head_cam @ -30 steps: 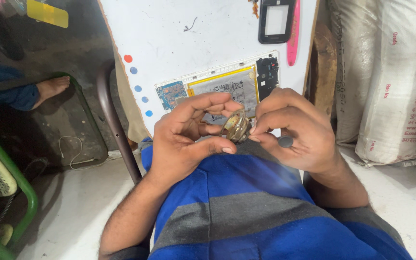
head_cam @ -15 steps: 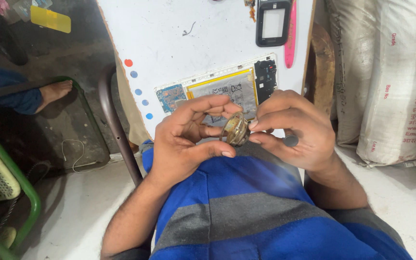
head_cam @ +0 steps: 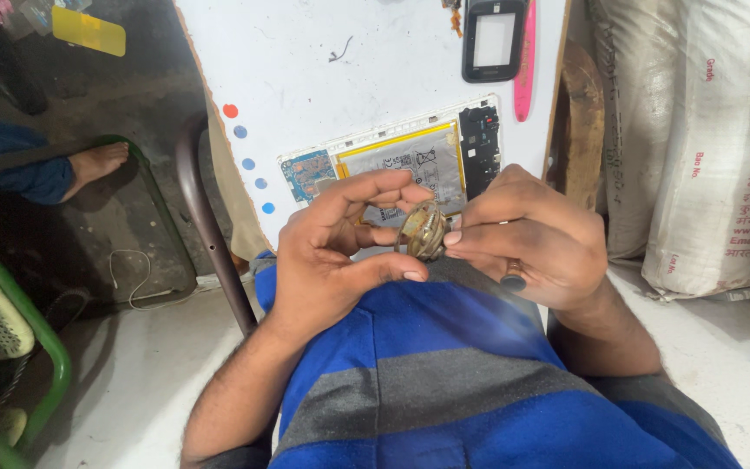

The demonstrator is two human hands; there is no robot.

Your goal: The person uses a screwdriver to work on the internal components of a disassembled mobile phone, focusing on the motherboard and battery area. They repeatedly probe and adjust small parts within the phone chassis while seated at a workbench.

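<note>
Both hands meet over the blue-and-grey striped shirt (head_cam: pixel 444 382). The left hand (head_cam: pixel 336 252) curls half closed, thumb and forefinger pinching a small, round, tarnished metal part (head_cam: pixel 423 230); the right hand (head_cam: pixel 531 239), fingers bent, grips its other edge. At twelve o'clock an opened tablet (head_cam: pixel 392 161) with its grey battery lies on a white board (head_cam: pixel 323 69). White woven sacks (head_cam: pixel 696 130) with red print crowd three o'clock.
</note>
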